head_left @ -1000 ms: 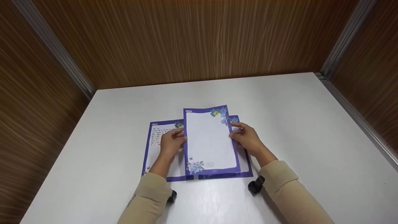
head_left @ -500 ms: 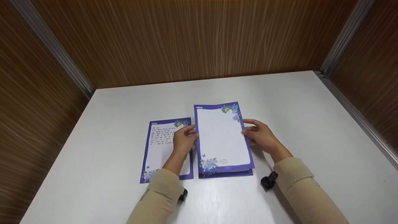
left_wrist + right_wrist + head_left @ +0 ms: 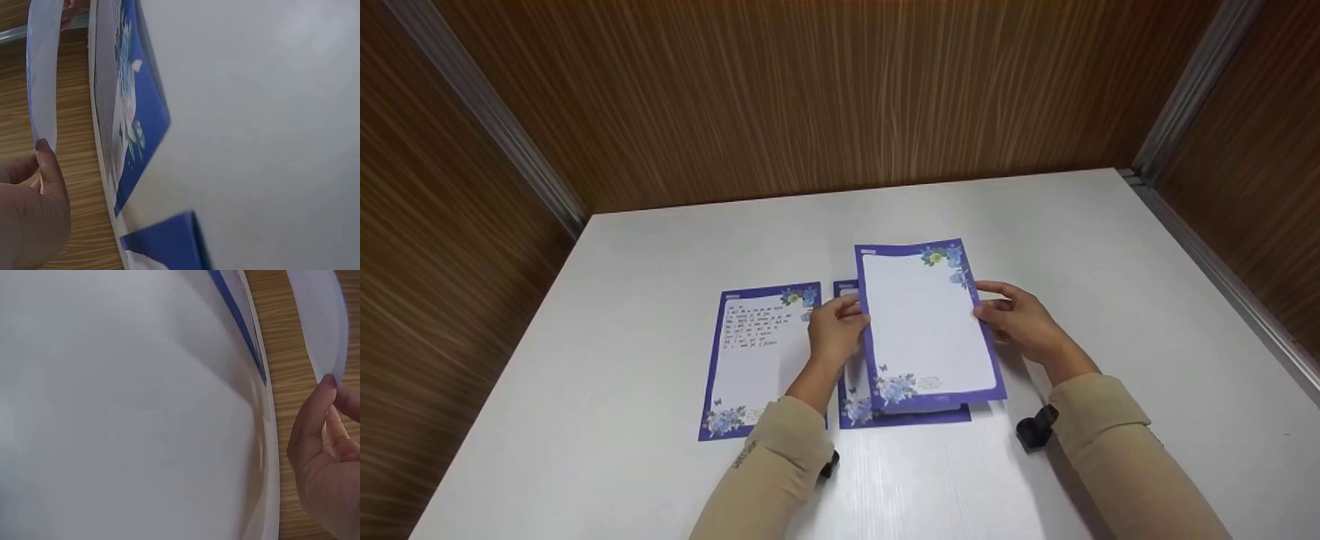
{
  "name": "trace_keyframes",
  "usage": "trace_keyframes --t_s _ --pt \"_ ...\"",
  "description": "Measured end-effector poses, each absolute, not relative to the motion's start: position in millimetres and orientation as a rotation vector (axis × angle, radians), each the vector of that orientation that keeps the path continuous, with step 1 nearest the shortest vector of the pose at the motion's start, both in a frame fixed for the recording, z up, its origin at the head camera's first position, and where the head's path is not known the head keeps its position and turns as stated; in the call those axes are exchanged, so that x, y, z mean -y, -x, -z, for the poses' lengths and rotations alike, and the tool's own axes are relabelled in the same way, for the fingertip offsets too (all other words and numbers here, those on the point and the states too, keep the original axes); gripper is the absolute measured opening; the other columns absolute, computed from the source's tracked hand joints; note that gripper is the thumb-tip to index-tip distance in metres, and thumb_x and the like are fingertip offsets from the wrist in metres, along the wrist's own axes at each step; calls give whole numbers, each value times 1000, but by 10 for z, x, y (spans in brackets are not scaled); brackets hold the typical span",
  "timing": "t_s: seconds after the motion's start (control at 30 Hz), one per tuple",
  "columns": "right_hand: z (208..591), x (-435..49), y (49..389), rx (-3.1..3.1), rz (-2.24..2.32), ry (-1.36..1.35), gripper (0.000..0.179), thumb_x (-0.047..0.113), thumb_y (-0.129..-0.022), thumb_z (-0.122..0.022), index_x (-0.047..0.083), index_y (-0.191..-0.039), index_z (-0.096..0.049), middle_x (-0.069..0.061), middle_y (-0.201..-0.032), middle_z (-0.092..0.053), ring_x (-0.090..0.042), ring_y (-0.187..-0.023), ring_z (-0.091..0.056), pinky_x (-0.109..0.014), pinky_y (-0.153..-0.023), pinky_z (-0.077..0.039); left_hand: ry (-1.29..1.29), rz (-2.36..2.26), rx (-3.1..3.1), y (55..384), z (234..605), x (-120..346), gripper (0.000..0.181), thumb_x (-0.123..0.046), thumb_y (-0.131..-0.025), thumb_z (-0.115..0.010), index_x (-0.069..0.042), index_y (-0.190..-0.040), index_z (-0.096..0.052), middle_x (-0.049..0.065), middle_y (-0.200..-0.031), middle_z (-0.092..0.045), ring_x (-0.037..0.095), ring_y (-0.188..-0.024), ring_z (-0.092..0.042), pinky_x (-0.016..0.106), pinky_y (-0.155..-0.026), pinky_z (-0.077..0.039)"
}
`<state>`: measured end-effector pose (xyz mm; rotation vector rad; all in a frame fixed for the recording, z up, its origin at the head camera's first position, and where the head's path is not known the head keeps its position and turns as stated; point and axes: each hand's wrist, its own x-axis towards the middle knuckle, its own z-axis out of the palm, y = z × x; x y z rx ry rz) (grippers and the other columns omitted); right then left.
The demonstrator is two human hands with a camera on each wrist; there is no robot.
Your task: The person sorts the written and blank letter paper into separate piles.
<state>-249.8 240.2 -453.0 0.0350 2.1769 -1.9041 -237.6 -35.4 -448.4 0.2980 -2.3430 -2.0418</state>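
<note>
A sheet of letter paper [image 3: 926, 322] with a purple border and blue flowers is held up over the table, its middle blank. My left hand [image 3: 836, 334] pinches its left edge between thumb and fingers. At the opposite edge my right hand [image 3: 1024, 322] pinches it the same way. Both wrist views show the paper bowed slightly between thumb and fingers, in the left wrist view beside the left hand [image 3: 36, 208] and in the right wrist view above the right hand [image 3: 329, 455]. Partly hidden beneath lies a second bordered sheet [image 3: 855, 409].
Left of the held paper, a matching sheet with handwritten lines [image 3: 757, 367] lies flat, partly covered by the left forearm. The white table [image 3: 622, 315] meets a wood-grain panel [image 3: 840, 97] at the back. Black wrist cameras [image 3: 1035, 431] hang under the sleeves.
Both hands have carried the blank sheet to the right and slightly away. The handwritten sheet is uncovered more, and the left part of the sheet beneath now shows.
</note>
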Motion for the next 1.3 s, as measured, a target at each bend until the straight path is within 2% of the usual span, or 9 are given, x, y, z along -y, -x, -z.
trace_keyframes --t_s 0.13,0.33,0.47,0.67,0.97,1.3 --pt "4517 -2522 2498 -2162 1909 -49 62 13 -91 -67 5 -144 -37 -4 -99 -60 -11 -72 -54 -23 -61 -45 -288 2041 2339 2370 4474 234 36 2 -85 -67 -6 -120 -66 5 -103 -67 17 -89 -64 30 -70 -56" --pt "4491 -2712 2489 -2179 1865 -62 63 18 -91 -67 8 -145 -37 -6 -108 -60 -14 -84 -61 -25 -70 -50 -252 2064 2310 2371 4469 66 35 4 -84 -67 -3 -118 -66 6 -100 -66 15 -88 -63 24 -70 -55" --pt "4477 -2824 2481 -2208 1818 -70 65 24 -90 -68 11 -146 -36 -6 -113 -59 -15 -88 -61 -26 -73 -50 -201 2072 2268 2372 4466 -43 34 7 -84 -66 1 -118 -65 9 -101 -66 18 -93 -64 21 -75 -54" --pt "4468 -2961 2476 -2246 1755 -93 69 28 -90 -67 12 -148 -33 -9 -119 -57 -16 -90 -61 -26 -74 -51 -201 2029 2263 2367 4446 -208 34 7 -81 -69 1 -115 -66 9 -99 -68 16 -91 -66 18 -75 -53" --pt "4442 -3197 2455 -2191 1798 -49 67 24 -91 -66 10 -147 -33 2 -110 -63 -15 -91 -63 -27 -76 -53 -194 2008 2255 2347 4439 -424 33 7 -79 -70 0 -111 -68 6 -93 -70 13 -85 -66 16 -72 -53" --pt "4439 -3382 2408 -2180 1794 -48 64 25 -91 -66 12 -145 -35 5 -108 -64 -14 -93 -62 -27 -79 -52 -189 2021 2243 2312 4496 -602 32 6 -79 -70 0 -110 -68 5 -94 -69 12 -86 -65 16 -72 -52"
